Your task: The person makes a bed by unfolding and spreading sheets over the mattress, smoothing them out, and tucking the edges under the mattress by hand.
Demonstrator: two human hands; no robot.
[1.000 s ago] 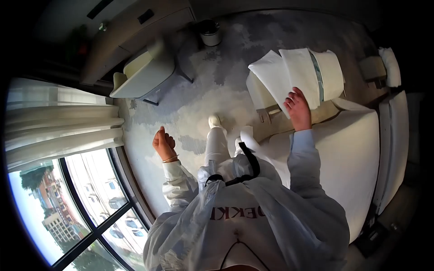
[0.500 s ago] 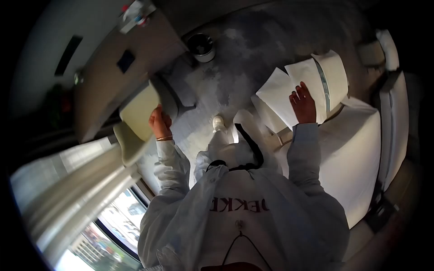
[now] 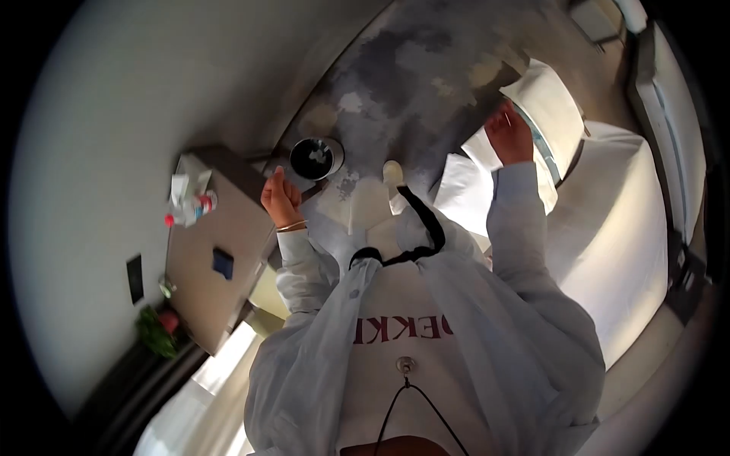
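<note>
Left hand [image 3: 281, 199] curled closed, nothing visible held; near bin [image 3: 334, 161], far left. Right hand [image 3: 509, 137] blurred, can't tell if open; near cloth [image 3: 465, 190], right. Step between bin and cloth, touching neither.

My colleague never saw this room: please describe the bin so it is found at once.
Find the brown desk against the grey wall. Past its end, near the left hand in this view, the bin stands on the mottled carpet. It alone there is round and open-topped, pale outside and dark inside.
</note>
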